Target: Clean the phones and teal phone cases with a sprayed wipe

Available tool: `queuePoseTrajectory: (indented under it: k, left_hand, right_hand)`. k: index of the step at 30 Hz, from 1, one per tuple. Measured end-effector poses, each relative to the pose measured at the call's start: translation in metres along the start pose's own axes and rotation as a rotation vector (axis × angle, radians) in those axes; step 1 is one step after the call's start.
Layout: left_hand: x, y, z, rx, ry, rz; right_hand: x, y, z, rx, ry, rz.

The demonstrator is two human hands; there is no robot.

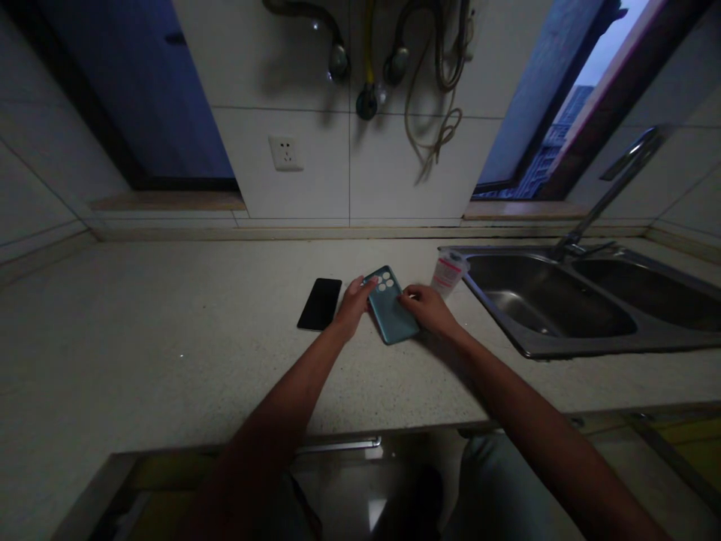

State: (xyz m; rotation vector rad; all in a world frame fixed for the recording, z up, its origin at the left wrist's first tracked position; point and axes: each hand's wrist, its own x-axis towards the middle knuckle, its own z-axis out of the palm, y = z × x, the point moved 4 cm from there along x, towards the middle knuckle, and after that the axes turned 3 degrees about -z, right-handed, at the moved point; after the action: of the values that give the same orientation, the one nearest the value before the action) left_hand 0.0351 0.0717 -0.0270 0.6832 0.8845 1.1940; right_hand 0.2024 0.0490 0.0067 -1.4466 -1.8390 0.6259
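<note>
I have the case (393, 315) gripped at its edges, left hand (352, 302) on one side, right hand (426, 306) on the other. The phone (320, 304) lies on the counter (225, 338) just beside my left hand; I judge case and phone not joined. Farther off, the cup (447, 275) is near the sink (591, 349).

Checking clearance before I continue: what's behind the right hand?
Beyond the right hand is a clear cup with red print, near the sink. The hand covers the cup's lower part; anything else directly behind the hand can't be seen.
</note>
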Motion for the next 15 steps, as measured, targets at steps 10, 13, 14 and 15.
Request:
queuePoseTrajectory:
  k: [10, 13, 14, 15]
  left_hand:
    - [-0.009, 0.059, -0.028, 1.149, 0.361, 0.432]
    - [-0.018, 0.071, -0.041, 1.574, 0.553, 0.36]
    - [-0.019, 0.072, -0.047, 1.629, 0.573, 0.28]
    - [-0.02, 0.072, -0.052, 1.65, 0.579, 0.221]
  right_hand:
    - [0.0, 0.009, -0.02, -0.406, 0.028, 0.17]
    - [-0.001, 0.009, -0.023, -0.502, 0.025, 0.205]
    - [-0.002, 0.009, -0.023, -0.521, 0.011, 0.219]
    - [-0.002, 0.009, -0.022, -0.538, -0.007, 0.231]
